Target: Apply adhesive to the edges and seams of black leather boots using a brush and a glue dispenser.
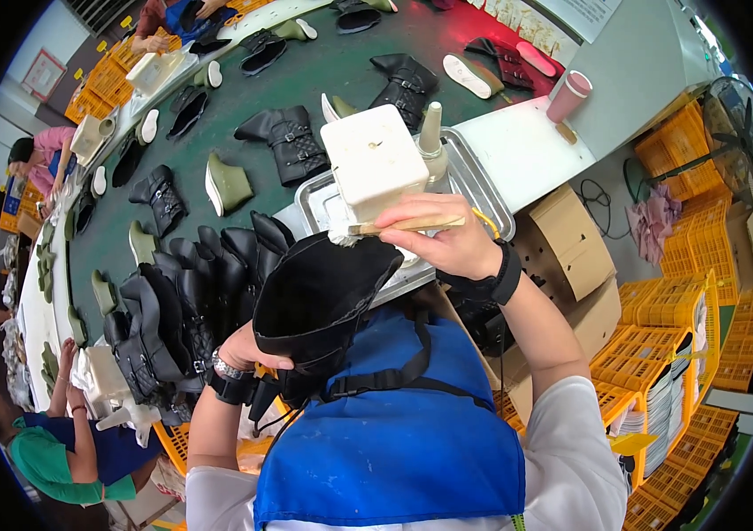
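My left hand grips a black boot upper from its left side, its wide shaft opening facing up in front of my blue apron. In my right hand is a brush with a flat wooden handle; its white-coated bristles sit just above the boot's far rim. Whether they touch it I cannot tell. Right beyond the brush stands a white square container. A bottle with a tall nozzle is beside it, both on a metal tray.
Several black boots are bunched at my left. On the green conveyor belt lie more boots and olive wedge soles. A cardboard box, yellow crates, a fan and a pink cup are at right. Co-workers line the left side.
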`<state>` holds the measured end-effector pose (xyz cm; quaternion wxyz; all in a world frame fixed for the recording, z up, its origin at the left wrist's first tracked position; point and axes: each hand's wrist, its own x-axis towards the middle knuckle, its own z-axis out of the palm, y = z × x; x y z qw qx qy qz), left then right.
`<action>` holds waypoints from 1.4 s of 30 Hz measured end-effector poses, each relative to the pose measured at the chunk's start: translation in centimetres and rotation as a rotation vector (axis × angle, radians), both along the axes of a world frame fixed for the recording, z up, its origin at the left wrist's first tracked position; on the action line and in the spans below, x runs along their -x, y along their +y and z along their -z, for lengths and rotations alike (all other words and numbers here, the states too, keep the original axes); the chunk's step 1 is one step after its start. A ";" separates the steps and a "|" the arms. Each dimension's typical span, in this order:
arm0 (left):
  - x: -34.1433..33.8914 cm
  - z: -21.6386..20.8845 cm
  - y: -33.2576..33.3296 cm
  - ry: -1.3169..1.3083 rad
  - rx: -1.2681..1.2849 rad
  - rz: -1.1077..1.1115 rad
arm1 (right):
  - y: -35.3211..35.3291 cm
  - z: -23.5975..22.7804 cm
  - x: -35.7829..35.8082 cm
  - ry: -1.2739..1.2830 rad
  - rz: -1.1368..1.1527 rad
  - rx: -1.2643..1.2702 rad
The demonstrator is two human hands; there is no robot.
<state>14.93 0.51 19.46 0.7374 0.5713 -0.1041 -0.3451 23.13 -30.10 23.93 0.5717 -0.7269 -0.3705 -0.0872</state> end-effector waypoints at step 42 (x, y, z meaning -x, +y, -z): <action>0.2 -1.3 -5.7 -1.147 -1.033 -0.420 | 1.7 -0.3 0.5 0.113 0.335 0.222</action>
